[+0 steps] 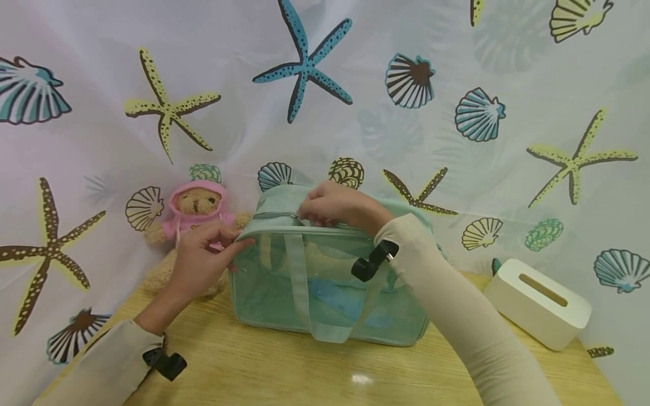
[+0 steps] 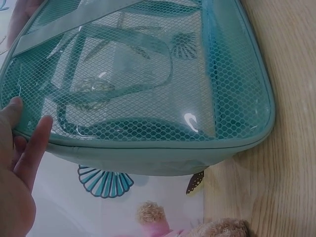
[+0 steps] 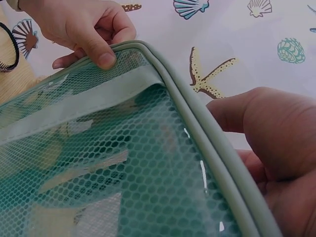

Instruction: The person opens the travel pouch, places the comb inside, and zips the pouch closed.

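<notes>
A pale green bag (image 1: 264,299) with clear, mesh-patterned sides stands upright on the wooden table. My left hand (image 1: 205,254) pinches its top left corner; in the left wrist view the thumb and fingers (image 2: 37,148) lie at the bag's edge. Along the top runs a zipper (image 1: 271,215). My right hand (image 1: 345,204) pinches the zipper pull left of the bag's middle, fingers curled; the pull itself is mostly hidden. A cloth handle strap (image 1: 299,270) hangs down the front. Through the clear side shows a light blue thing (image 1: 335,299).
Left behind the bag sits a teddy bear (image 1: 195,202) in a pink hood. A white tissue box (image 1: 538,304) stands at the table's right. Behind everything hangs a white curtain (image 1: 228,34) printed with starfish and shells. The wooden table (image 1: 284,372) extends in front.
</notes>
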Motion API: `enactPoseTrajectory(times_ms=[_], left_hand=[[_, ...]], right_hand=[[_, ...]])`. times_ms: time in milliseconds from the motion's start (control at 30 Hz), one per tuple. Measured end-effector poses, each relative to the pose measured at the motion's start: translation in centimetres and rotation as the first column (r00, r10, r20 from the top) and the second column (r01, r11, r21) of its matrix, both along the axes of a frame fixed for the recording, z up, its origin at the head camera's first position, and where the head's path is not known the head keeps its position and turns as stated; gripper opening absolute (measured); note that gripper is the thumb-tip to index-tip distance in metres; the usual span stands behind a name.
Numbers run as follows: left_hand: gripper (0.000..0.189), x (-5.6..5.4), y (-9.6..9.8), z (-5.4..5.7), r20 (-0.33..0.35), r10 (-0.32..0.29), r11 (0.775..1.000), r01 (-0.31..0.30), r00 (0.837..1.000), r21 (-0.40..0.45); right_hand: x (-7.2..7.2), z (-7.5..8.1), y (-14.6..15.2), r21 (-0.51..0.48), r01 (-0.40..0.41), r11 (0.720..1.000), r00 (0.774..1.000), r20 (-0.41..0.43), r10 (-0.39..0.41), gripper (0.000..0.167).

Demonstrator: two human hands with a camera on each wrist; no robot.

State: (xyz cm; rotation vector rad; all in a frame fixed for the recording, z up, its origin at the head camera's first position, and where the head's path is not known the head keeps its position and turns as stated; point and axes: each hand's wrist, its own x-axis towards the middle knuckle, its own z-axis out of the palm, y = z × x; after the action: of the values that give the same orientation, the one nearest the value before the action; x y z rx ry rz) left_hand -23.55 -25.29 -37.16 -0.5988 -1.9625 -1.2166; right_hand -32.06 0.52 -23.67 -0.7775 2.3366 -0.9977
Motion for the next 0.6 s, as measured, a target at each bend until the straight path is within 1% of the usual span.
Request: enactPoseTrajectory(times_ms=[233,400,600], left_hand=[[0.019,0.2,0.0,0.1,0.036,0.011,1.000,-0.010,0.999,-0.007],[0.017,0.1,0.1,0.1,0.054,-0.009,1.000,0.010,0.999,-0.015],[0.017,-0.1,0.1,0.2,0.073,-0.028,1.000,0.028,0.997,0.002]], right_hand=[[-0.2,-0.2,0.7,-0.002,-0.017,1.000,1.000,-0.002,0.017,0.031],[-0.2,-0.2,1.6,-0.012,-0.016,1.000,1.000,-0.008,0.016,0.038],[-0.3,0.0,2.8,-0.012,-0.001,1.000,1.000,0.004,0.001,0.036]])
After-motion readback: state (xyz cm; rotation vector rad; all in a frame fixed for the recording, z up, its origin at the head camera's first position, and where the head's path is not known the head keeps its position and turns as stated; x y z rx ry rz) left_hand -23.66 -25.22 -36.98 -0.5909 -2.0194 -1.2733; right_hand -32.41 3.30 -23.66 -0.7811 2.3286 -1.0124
